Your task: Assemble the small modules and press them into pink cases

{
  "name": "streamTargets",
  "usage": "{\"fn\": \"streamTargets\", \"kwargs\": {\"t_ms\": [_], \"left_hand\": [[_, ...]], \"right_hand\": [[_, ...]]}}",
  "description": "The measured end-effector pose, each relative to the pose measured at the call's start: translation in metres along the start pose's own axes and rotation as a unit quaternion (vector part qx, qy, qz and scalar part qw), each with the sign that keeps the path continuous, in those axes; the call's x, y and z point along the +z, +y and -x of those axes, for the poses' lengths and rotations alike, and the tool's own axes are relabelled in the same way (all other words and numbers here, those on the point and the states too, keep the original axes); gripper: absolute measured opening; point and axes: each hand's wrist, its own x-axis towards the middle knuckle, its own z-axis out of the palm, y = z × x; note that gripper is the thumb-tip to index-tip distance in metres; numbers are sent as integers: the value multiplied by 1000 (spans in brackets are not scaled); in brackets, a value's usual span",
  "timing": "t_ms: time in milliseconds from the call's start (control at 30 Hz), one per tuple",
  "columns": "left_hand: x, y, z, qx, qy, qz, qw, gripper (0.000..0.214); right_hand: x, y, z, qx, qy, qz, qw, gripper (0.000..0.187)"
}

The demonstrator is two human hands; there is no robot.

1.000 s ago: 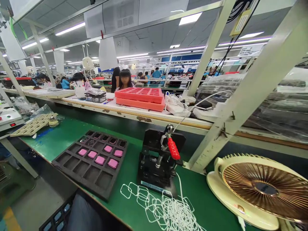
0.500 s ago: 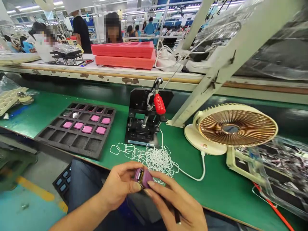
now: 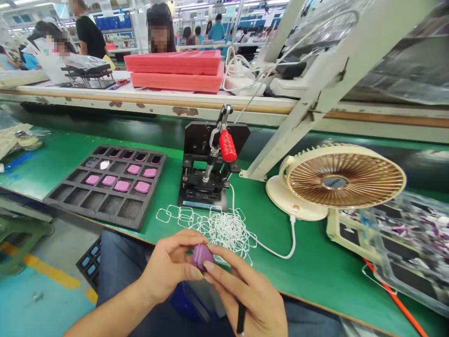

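A small purple watch-style case [image 3: 202, 256], two shells pressed together with a thin seam, is held between both hands above the table's front edge. My left hand [image 3: 168, 267] is closed, its thumb and fingers pinching the left side. On the right side, the fingertips of my right hand [image 3: 249, 290] grip the same case. A slim black stick [image 3: 241, 318] is tucked under the right hand's fingers; its kind I cannot make out. Just beyond the fingers lies a tangled heap of white rubber-like rings [image 3: 228, 231]. Behind them stands a black toggle-clamp press [image 3: 206, 173] with a red handle [image 3: 228, 146].
To the left, a dark foam tray [image 3: 100, 208] holds several pink-purple cases and black-faced pieces. A cream fan [image 3: 345, 178] stands right, its white cable crossing the green table. Plastic-covered trays [image 3: 414, 248] lie far right. Red foam blocks [image 3: 175, 82] sit on the shelf; people work beyond.
The two purple shells, apart with metallic and dark innards showing, are now closed together in my fingers. Both hands have shifted slightly left and up in view; the camera has moved a little.
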Motion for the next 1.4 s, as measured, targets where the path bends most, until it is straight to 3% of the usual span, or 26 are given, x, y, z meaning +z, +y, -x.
{"fn": "streamTargets", "kwargs": {"t_ms": [200,367,500,633,733,833,933,1000,1033,1067,1100,1167,1233,1267,1333,1400], "left_hand": [[1,-1,-4,28,17,-20,999,51],[7,-2,-3,21,50,-34,998,45],[15,0,-5,1,96,-39,995,42],[17,8,-15,4,156,-9,988,29],[15,16,-21,33,142,-6,989,30],[15,20,-23,45,129,-8,991,31],[18,21,-20,64,128,-2,990,30],[20,21,-17,67,124,-33,989,26],[21,23,-15,65,115,-63,989,26],[21,25,-14,69,99,-101,988,29],[20,29,-14,85,77,-145,983,36],[18,38,-15,155,22,-258,953,53],[15,48,-19,254,-38,-385,887,57],[14,53,-21,299,-69,-438,845,52],[13,60,-26,367,-126,-498,775,46],[11,63,-29,405,-153,-509,744,47]], "right_hand": [[3,3,2,-54,-34,57,996,47],[15,6,6,-52,-6,111,992,56],[24,9,-4,-56,31,132,989,46],[21,6,-26,18,52,93,994,32],[14,2,-42,44,-26,75,996,13],[12,-2,-52,3,-88,74,993,18],[14,-7,-54,-27,-72,46,996,21],[15,-10,-52,8,-47,-16,999,27],[16,-11,-52,57,-39,-69,995,32],[15,-13,-51,126,-36,-144,981,38],[14,-14,-52,204,-40,-234,950,43],[11,-15,-53,344,-55,-412,842,49],[7,-16,-56,419,-65,-524,738,54],[5,-16,-57,437,-69,-551,707,55],[4,-17,-58,461,-85,-572,674,56],[5,-17,-56,480,-115,-565,661,59]]}}
